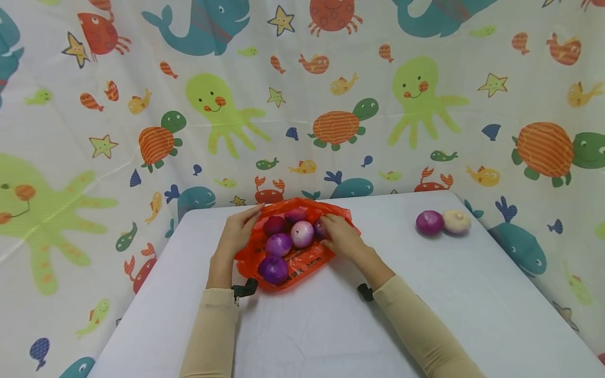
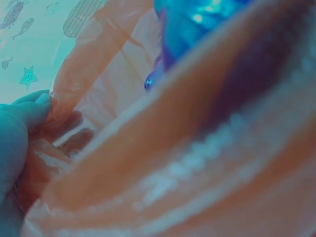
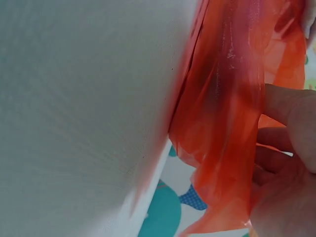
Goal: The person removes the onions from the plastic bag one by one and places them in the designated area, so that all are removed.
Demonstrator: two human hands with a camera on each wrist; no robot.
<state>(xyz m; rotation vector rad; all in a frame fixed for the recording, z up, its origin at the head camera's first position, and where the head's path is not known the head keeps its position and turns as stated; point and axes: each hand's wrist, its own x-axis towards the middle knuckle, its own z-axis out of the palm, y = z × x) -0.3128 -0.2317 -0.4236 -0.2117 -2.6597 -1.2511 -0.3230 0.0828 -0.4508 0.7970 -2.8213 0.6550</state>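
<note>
A red plastic bag [image 1: 307, 263] with dark print lies spread on the table, its mouth facing me. Several purple onions [image 1: 279, 244] sit in it, one of them paler [image 1: 302, 233]. My left hand [image 1: 238, 231] holds the bag's left edge; in the left wrist view the thumb [image 2: 37, 106] presses on the film and the fingers lie behind it. My right hand [image 1: 345, 236] reaches in at the bag's right side, thumb and fingers around the rightmost onion [image 1: 320, 230]. In the right wrist view the film [image 3: 227, 123] hides that onion and the fingertips.
A purple onion [image 1: 429, 223] and a whitish onion [image 1: 456, 222] stand side by side at the table's back right. The white-covered table [image 1: 302, 336] ends against a curtain [image 1: 293, 105] printed with sea animals.
</note>
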